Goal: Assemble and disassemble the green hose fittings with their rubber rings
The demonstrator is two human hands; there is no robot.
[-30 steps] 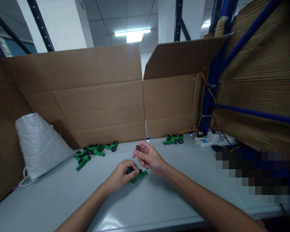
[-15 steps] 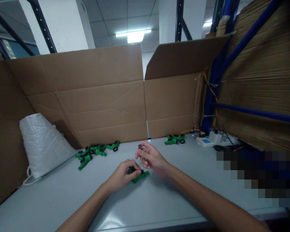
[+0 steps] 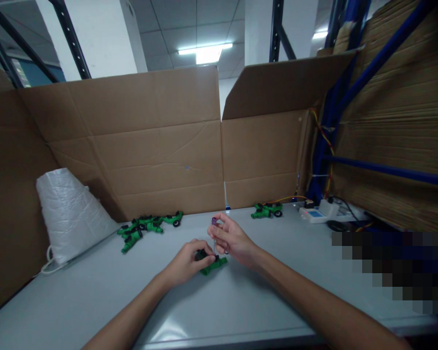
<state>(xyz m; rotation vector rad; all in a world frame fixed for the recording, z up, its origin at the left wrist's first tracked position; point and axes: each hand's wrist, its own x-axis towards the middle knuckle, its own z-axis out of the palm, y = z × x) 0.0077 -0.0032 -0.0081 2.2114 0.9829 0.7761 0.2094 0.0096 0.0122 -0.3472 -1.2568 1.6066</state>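
A screwdriver with a purple handle point(image 3: 214, 221) stands upright in the fingers of my right hand point(image 3: 230, 239), which is closed around it. Its thin shaft points down at a green and black toy vehicle point(image 3: 216, 265) on the table. My left hand point(image 3: 190, 260) grips that toy from the left, thumb and fingers pressed on its black parts. Where the screwdriver's tip meets the toy is too small to make out. Part of the toy is hidden under my left fingers.
Several similar green toy vehicles point(image 3: 146, 226) lie in a cluster at the back left, and another green toy point(image 3: 266, 210) at the back right. A white wrapped bundle point(image 3: 73, 214) leans at the left. Cardboard walls point(image 3: 160, 160) enclose the table. A power strip point(image 3: 314, 215) with cables sits at the right.
The whole view has shifted slightly to the right. Both hands keep the same hold on the toy and the screwdriver; the handle seems turned a little.
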